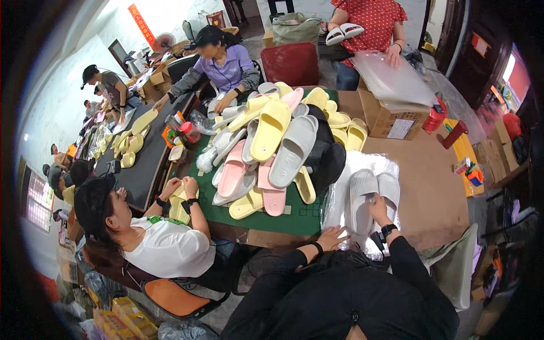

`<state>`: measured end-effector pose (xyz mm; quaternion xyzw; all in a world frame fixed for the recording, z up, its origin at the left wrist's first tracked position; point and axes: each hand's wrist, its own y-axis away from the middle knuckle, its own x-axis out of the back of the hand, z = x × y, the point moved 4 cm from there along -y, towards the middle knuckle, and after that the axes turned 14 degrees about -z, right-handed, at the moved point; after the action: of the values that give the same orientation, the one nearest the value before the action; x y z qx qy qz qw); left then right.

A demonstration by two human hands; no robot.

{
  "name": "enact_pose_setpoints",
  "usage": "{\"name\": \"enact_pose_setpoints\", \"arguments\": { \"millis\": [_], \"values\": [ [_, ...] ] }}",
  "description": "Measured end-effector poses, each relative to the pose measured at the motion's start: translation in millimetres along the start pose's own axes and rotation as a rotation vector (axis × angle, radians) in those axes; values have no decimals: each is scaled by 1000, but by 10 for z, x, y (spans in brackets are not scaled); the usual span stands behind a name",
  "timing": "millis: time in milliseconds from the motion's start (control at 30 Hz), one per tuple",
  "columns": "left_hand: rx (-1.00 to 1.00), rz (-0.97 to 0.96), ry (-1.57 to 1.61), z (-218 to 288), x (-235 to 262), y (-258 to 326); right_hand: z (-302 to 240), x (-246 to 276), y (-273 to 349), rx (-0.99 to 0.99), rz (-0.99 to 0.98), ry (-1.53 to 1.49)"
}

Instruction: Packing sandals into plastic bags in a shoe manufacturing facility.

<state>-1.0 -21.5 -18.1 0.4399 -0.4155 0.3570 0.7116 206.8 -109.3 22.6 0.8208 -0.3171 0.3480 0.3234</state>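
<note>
Black sleeves of the person's own forearms rose from the lower edge of the frame toward the table. Right hand, a dark watch at its wrist, rested its fingers on a pair of pale grey moulded foam slippers lying side by side just right of centre; how firmly it gripped them could not be told. Left hand lay flat with fingers spread on the near edge of a clear crinkled plastic bag spread under the slippers, holding nothing. Bag and slippers sat on a brown tabletop at the lower centre right.

Just left of them, a heap of yellow, pink, grey and black foam slippers was piled on a green cutting mat. Beyond, at the upper right, an open cardboard box stood near a stack of clear bags touched by a person in a red dotted top. At the upper centre sat a co-worker in a purple shirt; at the lower left, another in a white shirt on an orange chair held a yellow slipper at the mat's edge.
</note>
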Motion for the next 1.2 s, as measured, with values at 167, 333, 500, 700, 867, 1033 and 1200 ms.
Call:
{"name": "enact_pose_setpoints", "arguments": {
  "millis": [167,333,500,700,867,1033,1200],
  "values": [
    [-57,77,-57,-2,112,8,31,347,276,94,-104,-100],
    [31,-230,-120,33,459,-180,246,705,551,222,-159,-291],
    [251,-243,-73,-94,491,-352,63,891,866,279,-584,-679],
    [327,37,-24,-310,432,-437,84,749,1167,187,-832,-890],
    [173,310,32,-486,301,-351,-101,641,1360,191,-1058,-948],
    [84,325,171,-422,465,-343,97,587,1440,215,-1069,-910],
    [78,318,197,-361,608,-402,70,619,1501,128,-1088,-958]
  ]
}}
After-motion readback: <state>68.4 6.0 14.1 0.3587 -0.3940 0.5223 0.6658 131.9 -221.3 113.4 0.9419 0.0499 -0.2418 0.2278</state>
